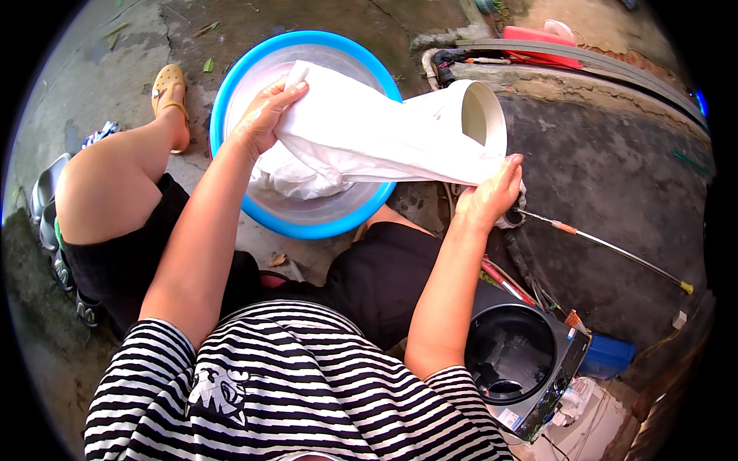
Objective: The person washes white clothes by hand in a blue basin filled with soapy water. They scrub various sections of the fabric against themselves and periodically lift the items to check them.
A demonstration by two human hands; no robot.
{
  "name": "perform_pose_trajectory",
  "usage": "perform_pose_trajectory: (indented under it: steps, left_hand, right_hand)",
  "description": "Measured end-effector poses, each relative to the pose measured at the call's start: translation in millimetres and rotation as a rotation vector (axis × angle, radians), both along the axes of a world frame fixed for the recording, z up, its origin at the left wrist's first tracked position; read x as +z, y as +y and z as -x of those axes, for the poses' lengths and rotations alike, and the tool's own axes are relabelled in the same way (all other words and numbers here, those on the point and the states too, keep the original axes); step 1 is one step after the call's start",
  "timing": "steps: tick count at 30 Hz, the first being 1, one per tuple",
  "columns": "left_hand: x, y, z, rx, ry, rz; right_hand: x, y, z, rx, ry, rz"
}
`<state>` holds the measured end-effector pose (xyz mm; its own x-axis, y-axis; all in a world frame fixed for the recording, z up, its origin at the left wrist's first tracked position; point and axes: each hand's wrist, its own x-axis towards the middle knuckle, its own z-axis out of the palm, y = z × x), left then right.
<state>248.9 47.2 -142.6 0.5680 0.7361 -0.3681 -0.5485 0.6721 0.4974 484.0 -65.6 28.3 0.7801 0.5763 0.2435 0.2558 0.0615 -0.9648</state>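
Grey ground lies beneath forward-reaching arms, hands apart, gripping white cloth over a blue-rimmed basin.

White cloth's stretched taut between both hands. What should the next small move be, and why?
I'd probably bring the right hand slightly left, over the blue-rimmed basin: in this view, the white cloth extends past the basin's right rim and overlaps the pale, round-mouthed container, while the left hand already holds its end above the basin.
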Motion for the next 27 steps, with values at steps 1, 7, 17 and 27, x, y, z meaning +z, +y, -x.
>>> perform_pose_trajectory:
  steps: [1,7,17,27]
  left_hand:
    - [-1,-1,1,0.014,-0.017,0.021]
    - [-2,-6,1,0.085,-0.111,0.121]
    - [-13,-4,4,0.111,-0.131,0.228]
    - [-35,-4,-7,0.071,0.076,0.088]
  right_hand:
    - [0,0,1,0.012,-0.004,-0.002]
    - [-1,1,3,0.038,-0.048,0.015]
    - [21,-11,2,0.284,0.1,0.935]
    - [-10,-25,-18,0.365,0.326,0.37]
